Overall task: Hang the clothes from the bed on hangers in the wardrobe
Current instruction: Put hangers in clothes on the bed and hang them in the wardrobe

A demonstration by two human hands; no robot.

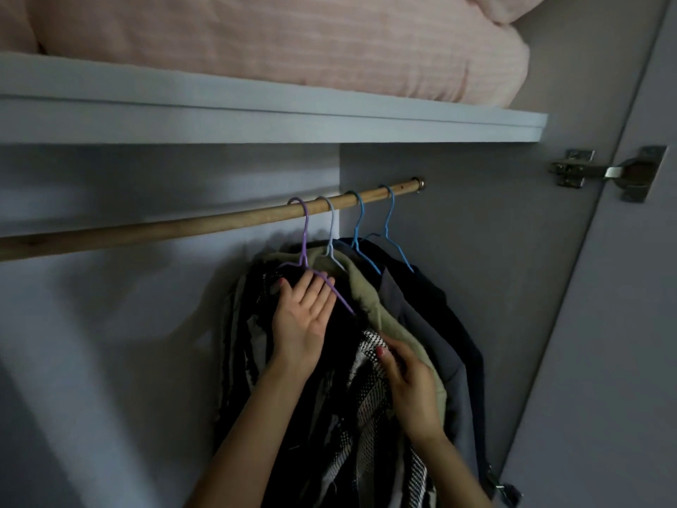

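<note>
A wooden rail [183,226] crosses the wardrobe. Several hangers hook over its right end. The purple hanger [304,232] carries a black-and-white patterned garment [370,405]. My left hand [302,317] lies flat with straight fingers on the top of that garment, fingertips at the purple hanger's shoulder. My right hand [406,383] pinches the garment's patterned fabric lower down at its right edge. Behind it hang an olive garment [370,287] on a pale hanger [331,229] and dark grey and navy garments [439,324] on two blue hangers [388,221].
A white shelf [256,115] above the rail holds pink folded bedding [293,42]. The wardrobe's right side panel [476,214] and open door with a metal hinge [608,172] stand close to the hung clothes. The rail's left stretch carries no hangers.
</note>
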